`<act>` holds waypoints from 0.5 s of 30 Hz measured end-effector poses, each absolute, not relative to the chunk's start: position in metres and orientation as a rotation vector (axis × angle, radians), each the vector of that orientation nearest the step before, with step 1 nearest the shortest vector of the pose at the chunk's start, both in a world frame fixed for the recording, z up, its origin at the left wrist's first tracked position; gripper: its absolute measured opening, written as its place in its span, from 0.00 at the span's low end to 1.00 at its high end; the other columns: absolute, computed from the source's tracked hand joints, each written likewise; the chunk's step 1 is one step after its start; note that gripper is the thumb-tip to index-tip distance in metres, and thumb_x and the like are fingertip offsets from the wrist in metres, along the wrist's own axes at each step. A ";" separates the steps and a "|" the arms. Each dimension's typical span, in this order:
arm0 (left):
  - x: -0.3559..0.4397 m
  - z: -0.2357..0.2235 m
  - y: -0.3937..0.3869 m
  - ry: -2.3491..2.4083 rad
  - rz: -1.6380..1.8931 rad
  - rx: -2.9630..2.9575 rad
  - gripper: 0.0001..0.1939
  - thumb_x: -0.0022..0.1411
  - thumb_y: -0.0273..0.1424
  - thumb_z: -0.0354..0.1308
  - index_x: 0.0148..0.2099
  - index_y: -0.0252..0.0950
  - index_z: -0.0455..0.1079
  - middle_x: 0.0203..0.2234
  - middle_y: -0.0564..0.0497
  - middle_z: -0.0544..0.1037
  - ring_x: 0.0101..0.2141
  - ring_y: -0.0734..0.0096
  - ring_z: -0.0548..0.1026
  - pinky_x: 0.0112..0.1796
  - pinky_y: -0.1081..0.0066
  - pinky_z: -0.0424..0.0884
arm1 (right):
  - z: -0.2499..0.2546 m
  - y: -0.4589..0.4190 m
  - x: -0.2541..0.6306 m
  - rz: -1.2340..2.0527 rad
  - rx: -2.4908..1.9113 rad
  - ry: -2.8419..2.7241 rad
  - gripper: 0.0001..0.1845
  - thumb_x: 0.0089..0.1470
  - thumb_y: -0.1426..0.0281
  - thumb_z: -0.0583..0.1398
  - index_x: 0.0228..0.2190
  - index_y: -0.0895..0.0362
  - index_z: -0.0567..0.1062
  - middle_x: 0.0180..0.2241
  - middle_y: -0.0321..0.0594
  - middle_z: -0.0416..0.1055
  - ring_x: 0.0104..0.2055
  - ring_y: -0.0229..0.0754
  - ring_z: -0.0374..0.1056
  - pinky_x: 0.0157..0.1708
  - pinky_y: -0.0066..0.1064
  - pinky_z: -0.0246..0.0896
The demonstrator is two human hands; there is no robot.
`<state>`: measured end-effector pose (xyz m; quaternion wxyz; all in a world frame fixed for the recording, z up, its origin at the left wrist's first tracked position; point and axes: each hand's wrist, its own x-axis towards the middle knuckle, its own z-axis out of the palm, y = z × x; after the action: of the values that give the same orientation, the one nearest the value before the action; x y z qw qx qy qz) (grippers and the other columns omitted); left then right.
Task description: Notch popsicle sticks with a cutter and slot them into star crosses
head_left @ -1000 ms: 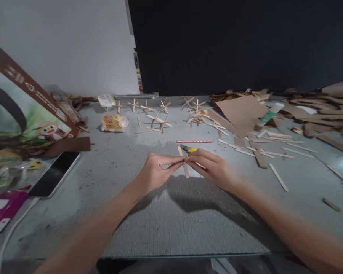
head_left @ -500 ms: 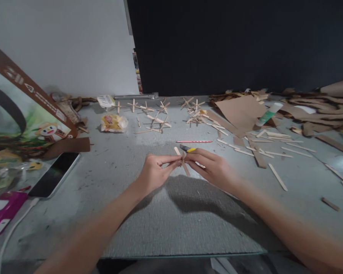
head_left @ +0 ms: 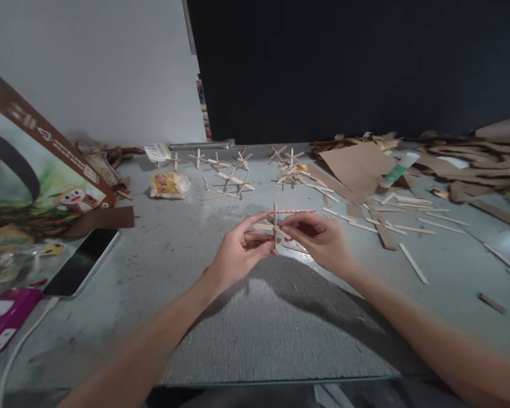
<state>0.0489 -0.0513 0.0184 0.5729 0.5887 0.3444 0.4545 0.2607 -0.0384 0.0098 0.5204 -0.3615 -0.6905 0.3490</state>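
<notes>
A small cross of wooden craft sticks [head_left: 275, 218] is held up between my hands, with one stick upright and another crossing it. My left hand [head_left: 237, 248] curls around the left and lower part of the cross, its thumb near the bottom end. On the other side, my right hand [head_left: 323, 241] pinches the right arm of the cross between thumb and fingers. Behind the hands lies a red pencil [head_left: 300, 211]. A loose craft stick [head_left: 295, 247] shows on the table below my right fingers. The yellow-handled cutter is mostly hidden behind the hands.
Several finished stick crosses [head_left: 237, 181] stand toward the back. Loose craft sticks [head_left: 413, 263], brown cardboard [head_left: 357, 170] and a glue stick [head_left: 402, 170] lie on the right. On the left are a phone [head_left: 85, 260], a purple device [head_left: 15, 317], a wrapped snack [head_left: 169, 185] and a printed bag [head_left: 68, 164].
The stick cross has been turned and raised so one stick now points upright. My left fingers have spread around it, and my right hand has shifted its pinch to the right arm.
</notes>
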 end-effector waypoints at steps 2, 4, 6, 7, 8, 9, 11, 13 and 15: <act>0.052 0.018 -0.052 0.785 1.059 1.323 0.34 0.58 0.37 0.75 0.63 0.35 0.70 0.37 0.43 0.87 0.33 0.64 0.85 0.43 0.63 0.81 | 0.009 -0.039 0.259 0.883 -0.861 -1.587 0.11 0.60 0.58 0.69 0.35 0.54 0.82 0.34 0.41 0.82 0.33 0.42 0.77 0.33 0.34 0.76; 0.055 0.017 -0.053 0.772 1.066 1.268 0.32 0.55 0.38 0.76 0.59 0.35 0.72 0.35 0.45 0.86 0.31 0.65 0.84 0.41 0.64 0.81 | 0.008 -0.039 0.257 0.919 -0.871 -1.551 0.12 0.58 0.58 0.70 0.35 0.54 0.82 0.33 0.40 0.82 0.32 0.41 0.77 0.33 0.35 0.76; 0.057 0.016 -0.053 0.755 1.076 1.225 0.31 0.53 0.39 0.77 0.56 0.36 0.73 0.34 0.46 0.86 0.29 0.66 0.83 0.39 0.64 0.81 | 0.007 -0.039 0.255 0.942 -0.890 -1.537 0.13 0.57 0.57 0.71 0.35 0.54 0.83 0.31 0.40 0.81 0.30 0.41 0.76 0.31 0.34 0.75; 0.057 0.015 -0.053 0.746 1.083 1.210 0.30 0.53 0.39 0.77 0.54 0.36 0.74 0.34 0.47 0.86 0.29 0.67 0.83 0.39 0.65 0.80 | 0.006 -0.039 0.254 0.953 -0.901 -1.534 0.14 0.57 0.57 0.71 0.35 0.54 0.83 0.30 0.39 0.81 0.29 0.40 0.76 0.30 0.34 0.74; 0.058 0.015 -0.054 0.739 1.087 1.200 0.29 0.54 0.39 0.77 0.54 0.36 0.74 0.34 0.47 0.85 0.29 0.68 0.82 0.39 0.65 0.80 | 0.006 -0.038 0.253 0.969 -0.915 -1.530 0.14 0.57 0.57 0.71 0.36 0.55 0.83 0.28 0.39 0.80 0.29 0.40 0.75 0.30 0.33 0.73; 0.058 0.015 -0.054 0.735 1.088 1.194 0.29 0.54 0.39 0.77 0.54 0.36 0.74 0.34 0.48 0.85 0.29 0.68 0.82 0.39 0.65 0.80 | 0.005 -0.038 0.252 0.987 -0.926 -1.522 0.14 0.57 0.57 0.71 0.36 0.55 0.83 0.28 0.38 0.80 0.28 0.39 0.74 0.30 0.33 0.73; 0.058 0.015 -0.055 0.732 1.088 1.184 0.30 0.54 0.38 0.77 0.56 0.36 0.74 0.35 0.47 0.85 0.31 0.68 0.82 0.40 0.65 0.80 | 0.003 -0.038 0.250 1.032 -0.934 -1.489 0.14 0.57 0.57 0.70 0.36 0.55 0.83 0.28 0.38 0.80 0.28 0.38 0.73 0.30 0.33 0.72; 0.059 0.015 -0.055 0.733 1.095 1.182 0.31 0.52 0.37 0.78 0.56 0.37 0.75 0.37 0.46 0.84 0.35 0.65 0.83 0.41 0.66 0.80 | 0.000 -0.038 0.248 1.077 -0.916 -1.453 0.15 0.57 0.56 0.70 0.37 0.55 0.82 0.29 0.38 0.80 0.28 0.39 0.73 0.32 0.34 0.73; 0.060 0.014 -0.056 0.736 1.109 1.188 0.30 0.49 0.37 0.79 0.54 0.37 0.77 0.38 0.46 0.84 0.38 0.63 0.83 0.42 0.66 0.79 | -0.002 -0.039 0.246 1.098 -0.895 -1.433 0.15 0.57 0.56 0.70 0.36 0.54 0.81 0.29 0.38 0.80 0.29 0.39 0.74 0.32 0.35 0.73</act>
<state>0.0602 -0.0556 0.0137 0.6278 0.5184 0.3213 0.4836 0.2460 -0.0389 -0.0018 0.5340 -0.3757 -0.6012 0.4607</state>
